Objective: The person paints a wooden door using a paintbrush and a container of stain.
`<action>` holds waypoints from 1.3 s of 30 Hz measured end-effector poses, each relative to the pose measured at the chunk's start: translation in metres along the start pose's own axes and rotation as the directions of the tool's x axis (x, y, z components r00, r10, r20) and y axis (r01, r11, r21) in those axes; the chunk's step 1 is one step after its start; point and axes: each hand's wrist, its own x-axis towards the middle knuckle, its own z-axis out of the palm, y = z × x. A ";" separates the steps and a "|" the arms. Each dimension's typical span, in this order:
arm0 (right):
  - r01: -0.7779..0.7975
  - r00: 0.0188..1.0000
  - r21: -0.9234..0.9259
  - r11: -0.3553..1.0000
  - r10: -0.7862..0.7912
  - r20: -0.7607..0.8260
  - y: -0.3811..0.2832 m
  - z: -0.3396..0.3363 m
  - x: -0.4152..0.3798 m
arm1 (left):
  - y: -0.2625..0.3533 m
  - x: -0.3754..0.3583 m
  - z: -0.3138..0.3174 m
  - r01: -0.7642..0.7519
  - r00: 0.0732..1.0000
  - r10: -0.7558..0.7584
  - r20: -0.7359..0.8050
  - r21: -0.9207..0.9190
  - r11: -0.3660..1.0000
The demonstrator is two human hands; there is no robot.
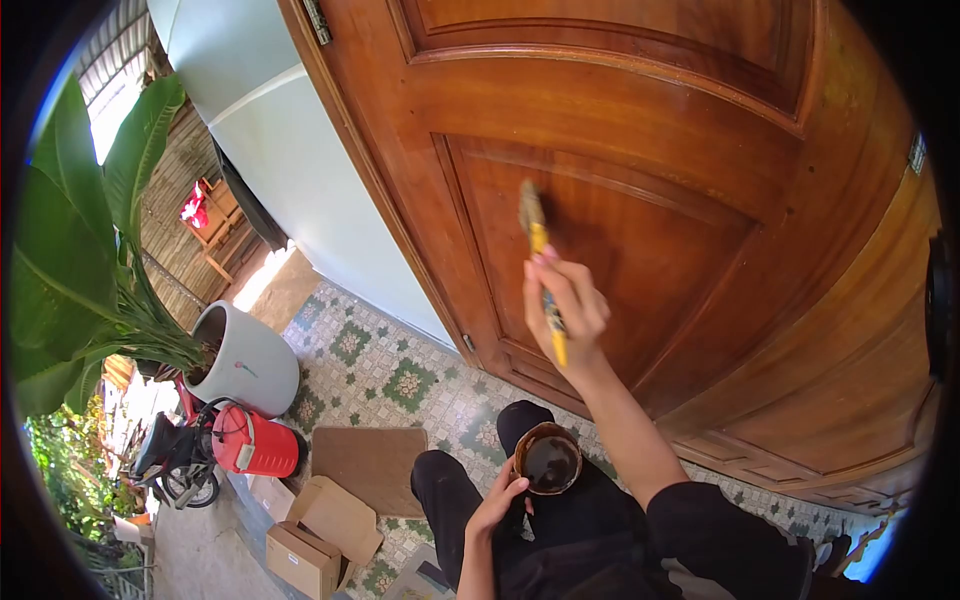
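My right hand (572, 308) is closed around the yellow handle of a paintbrush (538, 238). The bristles point up at the recessed panel of a brown wooden door (620, 250), overlapping its upper left part in this view. Down by my knees, my left hand (498, 500) grips a round container (549, 460) of dark brown liquid by its left side. The container's rim is stained, and it is held just above my dark trousers.
A brown mat (368, 470) and an opened cardboard box (303, 560) lie on the patterned tile floor (400, 375). Left of them stand a red cooler jug (255, 443) and a white pot (248, 360) with a large-leaved plant. A pale wall (300, 170) borders the door frame.
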 end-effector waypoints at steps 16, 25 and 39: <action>-0.104 0.995 -0.210 0.972 0.102 -0.019 0.008 -0.086 -0.033 | 0.004 -0.004 -0.002 0.038 0.999 -0.038 0.009 -0.015 0.999; -0.120 0.991 -0.312 0.942 0.093 -0.099 0.002 -0.148 -0.017 | 0.010 -0.002 0.002 0.050 0.996 -0.045 0.075 -0.061 0.997; -0.358 0.797 0.061 0.932 0.271 0.540 0.017 0.010 -0.059 | 0.019 0.002 0.013 0.088 0.996 -0.087 0.031 -0.046 0.995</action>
